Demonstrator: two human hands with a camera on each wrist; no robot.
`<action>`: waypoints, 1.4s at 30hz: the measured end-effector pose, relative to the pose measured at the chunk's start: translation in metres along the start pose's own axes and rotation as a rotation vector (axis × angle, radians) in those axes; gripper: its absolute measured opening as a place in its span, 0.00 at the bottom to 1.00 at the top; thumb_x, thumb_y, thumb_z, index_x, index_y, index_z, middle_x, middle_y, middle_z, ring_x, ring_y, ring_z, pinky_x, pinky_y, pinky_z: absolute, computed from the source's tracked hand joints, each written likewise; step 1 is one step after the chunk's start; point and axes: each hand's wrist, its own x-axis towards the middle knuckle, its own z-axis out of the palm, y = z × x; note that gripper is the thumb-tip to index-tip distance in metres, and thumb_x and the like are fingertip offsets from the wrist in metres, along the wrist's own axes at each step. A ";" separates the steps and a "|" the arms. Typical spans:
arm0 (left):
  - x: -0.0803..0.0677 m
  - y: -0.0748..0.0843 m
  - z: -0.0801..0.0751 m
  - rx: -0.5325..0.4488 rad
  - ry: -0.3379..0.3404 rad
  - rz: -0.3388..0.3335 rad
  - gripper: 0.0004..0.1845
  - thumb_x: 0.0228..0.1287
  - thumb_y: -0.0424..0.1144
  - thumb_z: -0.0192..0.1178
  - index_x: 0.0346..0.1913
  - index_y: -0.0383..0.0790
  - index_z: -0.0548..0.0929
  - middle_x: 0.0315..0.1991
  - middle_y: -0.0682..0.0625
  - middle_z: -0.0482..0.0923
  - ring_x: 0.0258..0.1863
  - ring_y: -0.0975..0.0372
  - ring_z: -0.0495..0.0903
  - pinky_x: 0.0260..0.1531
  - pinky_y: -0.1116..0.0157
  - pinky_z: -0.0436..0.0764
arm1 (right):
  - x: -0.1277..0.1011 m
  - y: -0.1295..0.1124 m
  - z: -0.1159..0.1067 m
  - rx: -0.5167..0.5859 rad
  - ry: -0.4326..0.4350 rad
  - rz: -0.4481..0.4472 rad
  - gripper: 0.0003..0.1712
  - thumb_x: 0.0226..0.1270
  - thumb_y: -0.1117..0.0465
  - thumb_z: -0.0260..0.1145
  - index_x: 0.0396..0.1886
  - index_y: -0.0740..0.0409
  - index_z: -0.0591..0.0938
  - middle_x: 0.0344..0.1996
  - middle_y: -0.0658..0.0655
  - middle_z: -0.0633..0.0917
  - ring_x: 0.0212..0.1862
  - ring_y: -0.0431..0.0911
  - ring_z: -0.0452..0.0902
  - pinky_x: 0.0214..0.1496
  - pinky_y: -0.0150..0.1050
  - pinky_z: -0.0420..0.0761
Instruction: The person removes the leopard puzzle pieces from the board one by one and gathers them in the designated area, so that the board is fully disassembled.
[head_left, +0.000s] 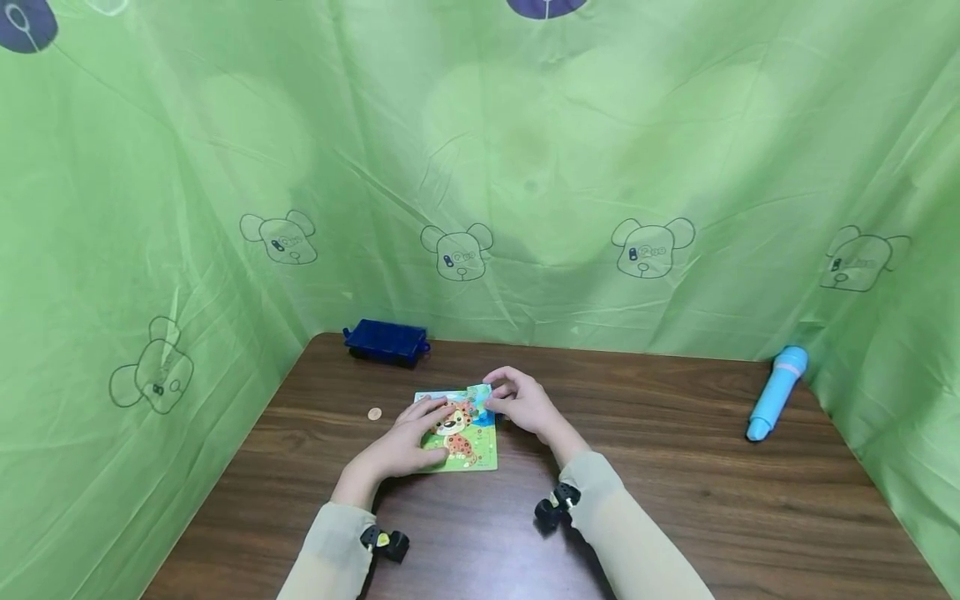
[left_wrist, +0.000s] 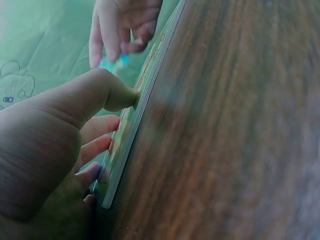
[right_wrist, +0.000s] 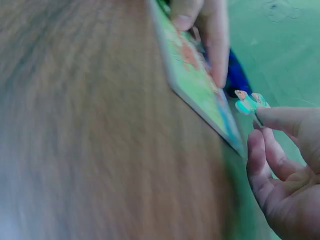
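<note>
Right hand (head_left: 521, 407) pinches one unseated piece (right_wrist: 249, 103). Left hand (head_left: 401, 446), fingers spread, rests on puzzle (head_left: 483, 454); assembly beneath appears mostly complete.

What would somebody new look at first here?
Probably the bright puzzle board with its spotted animal on the brown table: the left hand rests on it, and the right hand pinches a piece near its far right corner. Next, maybe the light-blue microphone-shaped thing at the table's right end.
</note>
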 end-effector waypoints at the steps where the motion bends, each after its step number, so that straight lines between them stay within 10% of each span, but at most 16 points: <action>1: 0.000 -0.001 0.000 0.002 -0.003 0.000 0.43 0.69 0.47 0.69 0.85 0.48 0.69 0.87 0.45 0.58 0.88 0.40 0.46 0.78 0.30 0.56 | -0.002 -0.001 -0.005 0.015 0.005 0.003 0.19 0.71 0.67 0.77 0.59 0.55 0.85 0.39 0.57 0.89 0.34 0.51 0.83 0.28 0.41 0.81; 14: -0.001 -0.006 0.004 0.009 -0.002 0.013 0.43 0.69 0.46 0.70 0.86 0.48 0.68 0.87 0.45 0.57 0.88 0.40 0.44 0.78 0.29 0.54 | -0.057 0.017 -0.118 0.085 0.131 -0.060 0.26 0.73 0.68 0.76 0.67 0.69 0.80 0.49 0.70 0.90 0.42 0.44 0.88 0.44 0.42 0.88; 29: -0.002 -0.007 0.005 0.012 0.011 0.016 0.43 0.69 0.46 0.71 0.85 0.48 0.69 0.87 0.45 0.58 0.88 0.40 0.45 0.78 0.28 0.52 | -0.114 0.062 -0.216 0.105 0.300 -0.014 0.26 0.79 0.63 0.73 0.71 0.65 0.79 0.43 0.44 0.92 0.39 0.40 0.86 0.38 0.36 0.84; 42: 0.002 -0.008 0.003 0.026 -0.011 0.053 0.42 0.72 0.46 0.69 0.86 0.47 0.67 0.87 0.43 0.57 0.88 0.40 0.45 0.81 0.31 0.47 | -0.129 0.079 -0.240 -0.120 0.321 0.073 0.29 0.83 0.60 0.69 0.75 0.70 0.75 0.49 0.56 0.91 0.41 0.37 0.85 0.40 0.37 0.85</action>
